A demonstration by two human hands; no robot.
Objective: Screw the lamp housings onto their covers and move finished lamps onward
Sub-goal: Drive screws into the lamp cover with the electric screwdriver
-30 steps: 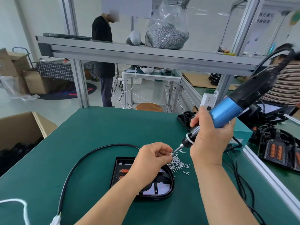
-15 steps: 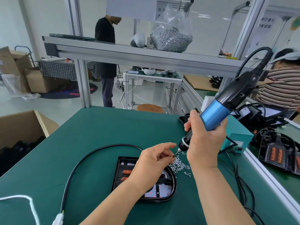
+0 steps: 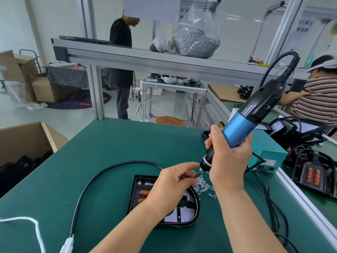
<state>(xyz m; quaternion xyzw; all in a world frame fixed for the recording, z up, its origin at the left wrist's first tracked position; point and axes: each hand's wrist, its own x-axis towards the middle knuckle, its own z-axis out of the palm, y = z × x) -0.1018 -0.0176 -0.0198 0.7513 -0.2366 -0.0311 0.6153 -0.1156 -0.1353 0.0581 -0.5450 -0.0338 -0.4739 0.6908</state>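
A black lamp housing (image 3: 189,212) with orange and red-dotted parts inside lies on the green table (image 3: 109,152), partly hidden by my left arm. My left hand (image 3: 171,185) hovers above it and pinches a small screw at the driver's bit. My right hand (image 3: 228,161) grips the blue-and-black electric screwdriver (image 3: 240,125), tilted with its tip down-left at my left fingertips. A pile of small silver screws (image 3: 203,186) lies just right of the housing.
A black cable (image 3: 94,179) loops left of the housing. A teal control box (image 3: 269,157) stands at the right edge. A cardboard box (image 3: 27,139) of black parts sits left. More lamps (image 3: 313,174) lie on the neighbouring bench. A screw bag (image 3: 196,42) rests on the shelf.
My left hand has lifted from the screw pile, its fingers now meeting the driver's bit. The screwdriver has swung slightly left and more upright toward my left hand.
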